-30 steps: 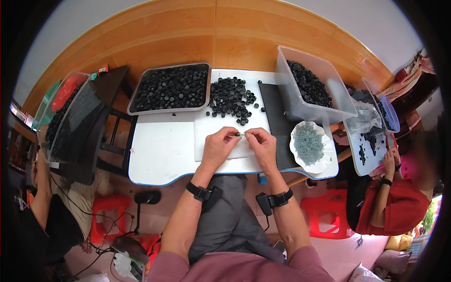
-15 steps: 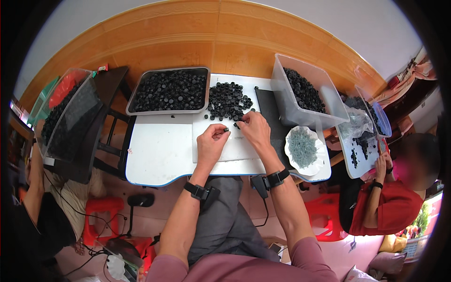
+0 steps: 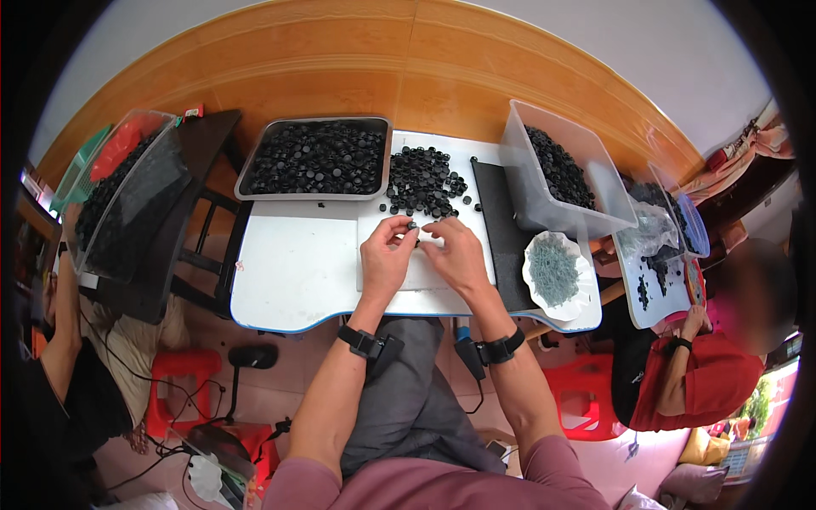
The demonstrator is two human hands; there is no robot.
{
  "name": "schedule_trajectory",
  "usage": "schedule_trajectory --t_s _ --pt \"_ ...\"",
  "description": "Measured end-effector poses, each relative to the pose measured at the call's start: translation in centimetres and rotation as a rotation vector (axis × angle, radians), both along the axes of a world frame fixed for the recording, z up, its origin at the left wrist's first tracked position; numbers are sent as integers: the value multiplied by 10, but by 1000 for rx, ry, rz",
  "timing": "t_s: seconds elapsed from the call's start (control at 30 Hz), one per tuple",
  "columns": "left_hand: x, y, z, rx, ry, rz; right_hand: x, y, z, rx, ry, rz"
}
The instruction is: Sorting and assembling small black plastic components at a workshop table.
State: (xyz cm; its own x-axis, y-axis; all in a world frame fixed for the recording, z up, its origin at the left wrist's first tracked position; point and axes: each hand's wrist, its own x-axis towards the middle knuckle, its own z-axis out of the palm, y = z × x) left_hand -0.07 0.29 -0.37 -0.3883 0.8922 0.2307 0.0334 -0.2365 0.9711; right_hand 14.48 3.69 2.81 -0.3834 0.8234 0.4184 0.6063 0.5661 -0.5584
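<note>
Small black cap (image 3: 413, 226) pinched between both hands over the white board (image 3: 382, 272) at the middle of the bench (image 3: 280, 280).

The cap looks light, rigid and smooth, so I judge it is best taken by its rim with fingertips; it could slip easily. The left hand (image 3: 384, 255) has its grip closed on the cap, and the right hand (image 3: 455, 255) meets it with fingers pinched at the same spot, though what they hold is too small to tell. The loose pile of caps (image 3: 422, 180) lies just behind, toward the bench's far edge, beside the grey tray (image 3: 316, 159). Half a second ago the right hand reached to that pile; now it has drawn back to the left.
</note>
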Motion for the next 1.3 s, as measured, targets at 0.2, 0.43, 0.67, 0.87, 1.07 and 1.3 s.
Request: schedule_trajectory --t_s 0.2,0.43,0.67,0.87,1.07,1.3 --pt "-1 -1 -1 -1 -23 -92 2 5 -6 -325 538 63" --pt "-3 0 -2 1 44 -167 2 6 -17 -475 618 29" --pt "-4 -2 -3 45 -8 -190 -1 -7 1 -55 434 5" --pt "-7 -2 -5 38 -30 -225 2 -7 -1 -80 463 61" --pt "-7 -4 0 37 -2 -282 6 -9 1 14 396 62" --pt "-3 -4 2 -21 69 -271 10 -13 -11 -75 434 51"
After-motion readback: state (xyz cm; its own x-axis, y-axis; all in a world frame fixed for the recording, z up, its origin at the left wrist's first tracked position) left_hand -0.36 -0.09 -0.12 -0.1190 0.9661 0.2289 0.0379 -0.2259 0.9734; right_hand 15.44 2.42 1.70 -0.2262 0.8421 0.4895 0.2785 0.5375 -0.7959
